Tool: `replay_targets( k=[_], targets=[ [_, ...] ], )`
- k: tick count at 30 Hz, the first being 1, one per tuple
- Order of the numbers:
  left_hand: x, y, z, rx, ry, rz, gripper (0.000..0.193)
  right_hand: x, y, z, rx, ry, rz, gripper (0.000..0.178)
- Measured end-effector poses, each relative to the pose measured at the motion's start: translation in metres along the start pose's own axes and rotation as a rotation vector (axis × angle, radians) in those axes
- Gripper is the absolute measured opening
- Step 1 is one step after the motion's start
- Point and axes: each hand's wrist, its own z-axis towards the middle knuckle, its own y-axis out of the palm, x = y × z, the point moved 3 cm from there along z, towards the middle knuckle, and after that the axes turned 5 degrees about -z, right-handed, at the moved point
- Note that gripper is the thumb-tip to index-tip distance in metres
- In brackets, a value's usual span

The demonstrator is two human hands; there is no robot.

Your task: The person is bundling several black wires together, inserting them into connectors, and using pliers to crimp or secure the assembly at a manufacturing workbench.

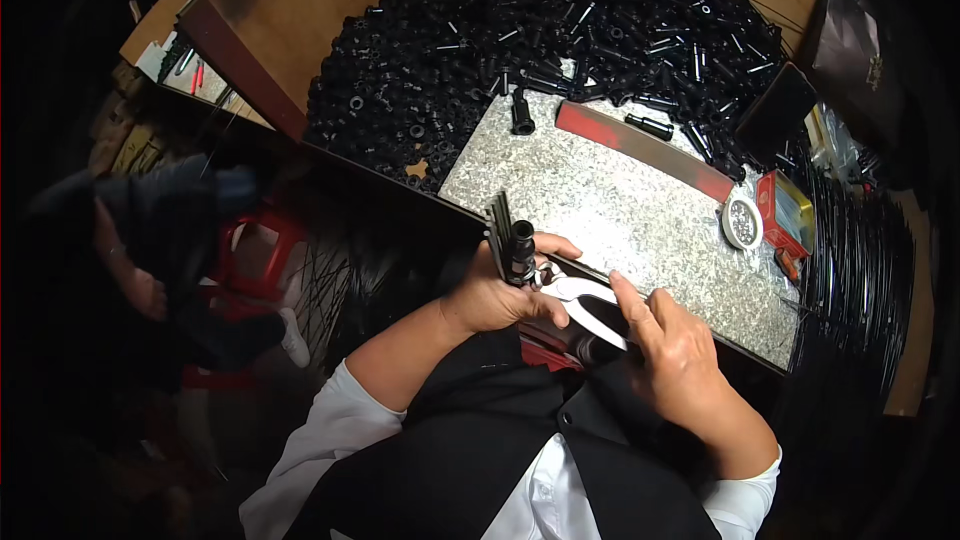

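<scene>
My left hand is closed around a black tubular fitting that stands upright, with a bundle of thin black rods beside it. In my right hand is a pair of pliers with pale handles, one running in under the palm. The pliers' jaws meet the lower part of the black fitting, near my left thumb; what they grip there is too small to tell. Both hands are in front of my body, at the near edge of the speckled work surface.
A large heap of black fittings covers the back. A worn red metal bar lies before it. At right are a white bowl of tiny parts, a red box, a phone and many black rods. Another person's hand is at left.
</scene>
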Motion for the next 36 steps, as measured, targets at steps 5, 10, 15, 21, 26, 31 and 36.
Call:
replay_targets(
  k=[5,10,15,21,26,31,36],
  targets=[
    [0.016,0.007,-0.001,-0.009,-0.032,-0.138,0.085,0.000,0.011,-0.004,0.066,0.023,0.021,0.080],
    [0.010,0.002,-0.001,-0.072,-0.028,0.000,0.093,0.001,-0.002,-0.014,0.119,-0.089,-0.125,0.066],
    [0.023,0.018,0.001,-0.108,-0.052,-0.059,0.082,-0.004,-0.012,-0.024,0.047,-0.108,-0.184,0.060],
    [0.021,0.016,-0.001,-0.140,-0.062,0.184,0.031,-0.011,-0.009,-0.024,0.026,-0.097,-0.253,0.063],
    [0.020,0.021,0.001,-0.141,-0.081,0.183,0.028,0.002,-0.008,-0.026,-0.090,-0.023,-0.007,0.072],
    [-0.001,0.012,0.003,0.145,0.247,0.103,0.033,0.053,0.015,-0.018,-0.172,0.083,0.366,0.066],
    [0.029,-0.013,0.010,0.248,0.296,-0.042,0.020,0.091,0.038,-0.017,0.030,0.332,-0.006,0.068]
  ],
)
